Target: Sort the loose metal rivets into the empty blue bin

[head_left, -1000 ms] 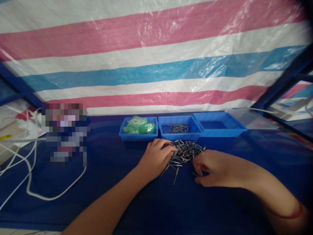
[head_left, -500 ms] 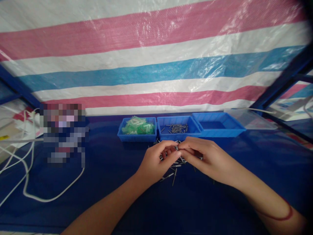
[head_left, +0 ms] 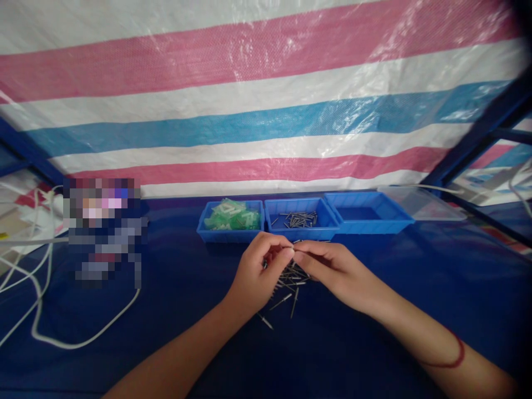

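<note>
My left hand (head_left: 261, 271) and my right hand (head_left: 338, 274) meet fingertip to fingertip above a loose pile of blind rivets (head_left: 294, 274) on the blue table. Both are closed in a pinch on a small metal piece (head_left: 293, 249); the fingers hide nearly all of it, so its kind does not show. Part of the pile is covered by my hands. A few rivets lie apart on the near side, one rivet (head_left: 266, 321) by my left wrist. Just behind my hands, a blue bin (head_left: 302, 230) holds more metal pins or rivets.
A left blue bin (head_left: 230, 236) holds green and clear plastic pieces. On the right stands another blue bin (head_left: 374, 226), beside a clear plastic sheet or lid (head_left: 424, 204). White cables (head_left: 75, 346) loop over the table's left side near a blurred-out area. A striped tarp (head_left: 249, 127) hangs behind.
My joined hands have shifted slightly left and stay pinched together. A rivet now shows lying near my left wrist. The metal between my fingertips is more hidden than before.
</note>
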`<state>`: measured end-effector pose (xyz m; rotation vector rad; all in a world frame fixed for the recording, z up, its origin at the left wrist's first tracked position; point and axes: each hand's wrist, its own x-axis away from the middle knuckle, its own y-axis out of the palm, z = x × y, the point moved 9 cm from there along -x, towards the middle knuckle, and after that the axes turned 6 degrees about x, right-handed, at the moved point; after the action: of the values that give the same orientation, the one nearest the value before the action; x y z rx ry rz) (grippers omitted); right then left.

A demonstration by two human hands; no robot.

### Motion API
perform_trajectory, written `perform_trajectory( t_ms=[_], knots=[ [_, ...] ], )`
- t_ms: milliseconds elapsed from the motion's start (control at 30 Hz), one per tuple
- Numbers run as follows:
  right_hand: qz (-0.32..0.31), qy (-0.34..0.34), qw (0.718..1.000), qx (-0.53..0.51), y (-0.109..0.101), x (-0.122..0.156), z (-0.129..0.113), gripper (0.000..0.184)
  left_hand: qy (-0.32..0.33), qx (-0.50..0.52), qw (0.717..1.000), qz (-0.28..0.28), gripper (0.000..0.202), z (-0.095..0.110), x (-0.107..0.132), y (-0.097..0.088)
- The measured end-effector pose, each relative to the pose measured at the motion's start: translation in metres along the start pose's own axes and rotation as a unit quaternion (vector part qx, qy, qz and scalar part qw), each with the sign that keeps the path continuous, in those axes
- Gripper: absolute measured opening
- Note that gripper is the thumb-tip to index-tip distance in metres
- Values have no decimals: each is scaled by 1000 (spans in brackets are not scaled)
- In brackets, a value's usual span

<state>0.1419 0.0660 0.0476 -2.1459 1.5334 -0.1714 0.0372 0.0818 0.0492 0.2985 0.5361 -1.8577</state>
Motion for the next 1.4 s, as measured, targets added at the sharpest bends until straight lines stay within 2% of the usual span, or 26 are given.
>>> perform_trajectory(
  t_ms=[100, 267, 433, 533, 600, 767, 867, 933, 1033, 1133, 1200, 1300, 1400],
  knots=[
    [26, 15, 999, -32, -4, 0, 5, 24, 18, -24, 1000, -9, 9, 5, 0, 0],
    [114, 5, 993, -34, -19, 5, 3, 20, 36, -45, 998, -9, 8, 10, 1, -1],
    [139, -63, 983, 98, -23, 12, -17, 14, -35, 16, 999, 1, 11, -6, 1, 1],
    [138, -136, 961, 195, -22, 15, -34, 6, -66, 33, 997, -20, 14, -12, 0, 5],
    [143, -165, 950, 225, -23, 17, -41, 5, -71, 25, 997, -35, 18, -13, 0, 6],
    [134, -175, 946, 238, -22, 13, -42, 7, -88, 22, 994, -56, 22, -15, -1, 10],
    [189, -165, 930, 269, -34, 8, -40, 10, -101, 18, 994, -34, 23, -20, 0, 7],
    [230, -142, 912, 309, -46, 2, -33, 13, -93, -6, 995, -28, 26, -20, 0, 5],
    [222, -100, 892, 381, -62, -13, -11, 22, -34, -99, 993, -54, 28, -11, -2, 4],
    [234, -56, 879, 411, -91, -16, 14, 29, 54, -241, 966, -83, 25, 3, -4, 4],
    [252, -13, 872, 419, -113, -9, 31, 32, 80, -313, 942, -85, 24, 6, -7, 0],
    [210, 58, 877, 428, -130, 1, 57, 41, 96, -373, 921, -62, 22, 8, -14, -11],
    [158, 86, 883, 433, -128, 6, 72, 51, 109, -396, 910, -49, 20, 10, -19, -19]
  ],
)
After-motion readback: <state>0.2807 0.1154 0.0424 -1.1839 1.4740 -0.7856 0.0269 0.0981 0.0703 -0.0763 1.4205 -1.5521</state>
